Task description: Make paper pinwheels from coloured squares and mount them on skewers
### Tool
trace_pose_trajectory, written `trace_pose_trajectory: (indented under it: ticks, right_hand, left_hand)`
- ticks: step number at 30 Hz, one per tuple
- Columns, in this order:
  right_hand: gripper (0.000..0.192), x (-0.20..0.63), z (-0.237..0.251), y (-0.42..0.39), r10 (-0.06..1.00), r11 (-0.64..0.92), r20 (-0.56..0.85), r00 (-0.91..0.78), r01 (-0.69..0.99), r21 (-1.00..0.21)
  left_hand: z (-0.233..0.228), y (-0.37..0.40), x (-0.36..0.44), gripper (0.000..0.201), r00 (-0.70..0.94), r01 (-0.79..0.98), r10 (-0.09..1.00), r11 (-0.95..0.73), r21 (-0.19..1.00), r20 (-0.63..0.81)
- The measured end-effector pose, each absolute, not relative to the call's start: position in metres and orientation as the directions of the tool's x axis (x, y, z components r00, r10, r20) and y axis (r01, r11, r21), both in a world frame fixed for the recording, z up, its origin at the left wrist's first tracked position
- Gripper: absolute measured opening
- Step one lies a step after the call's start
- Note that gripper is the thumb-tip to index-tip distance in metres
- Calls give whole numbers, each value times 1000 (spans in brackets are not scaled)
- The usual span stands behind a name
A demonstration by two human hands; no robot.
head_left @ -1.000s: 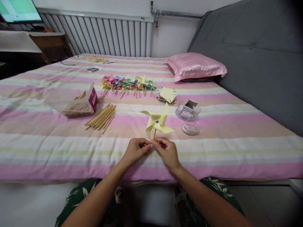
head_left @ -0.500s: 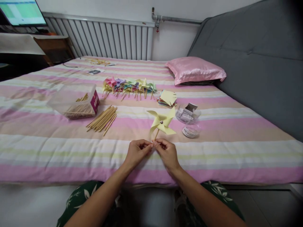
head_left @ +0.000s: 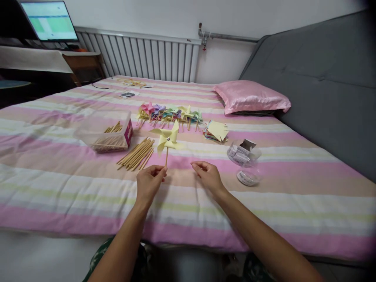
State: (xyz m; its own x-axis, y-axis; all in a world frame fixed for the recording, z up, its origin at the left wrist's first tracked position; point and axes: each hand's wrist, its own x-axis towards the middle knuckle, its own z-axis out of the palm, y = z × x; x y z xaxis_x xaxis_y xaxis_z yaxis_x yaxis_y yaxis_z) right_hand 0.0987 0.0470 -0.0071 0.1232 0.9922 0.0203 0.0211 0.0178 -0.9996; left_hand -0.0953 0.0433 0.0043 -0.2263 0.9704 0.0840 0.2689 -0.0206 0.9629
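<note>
Your left hand (head_left: 149, 182) pinches the yellow pinwheel (head_left: 168, 138) by its stick; keep it upright over the bed (head_left: 58, 184). Your right hand (head_left: 207, 176) hangs loosely curled, holding nothing.

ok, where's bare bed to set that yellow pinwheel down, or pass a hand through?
Bare sheet lies in front of both hands along the near bed edge, and right of the clear tubs toward the grey backrest. Crowded: the stick pile, stick box, pinwheel row and paper stack.
</note>
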Motion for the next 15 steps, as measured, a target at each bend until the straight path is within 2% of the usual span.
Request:
trace_pose_trajectory:
  ticks: [9,15]
  right_hand:
    - [34,61,-28,129,981,58,69,180,64,-996]
    - [32,63,-55,142,977,57,79,197,114,-992]
  left_hand:
    - [4,52,-115,30,-286,359,954,21,933,89]
    - [0,58,-126,29,-307,403,948,50,914,84]
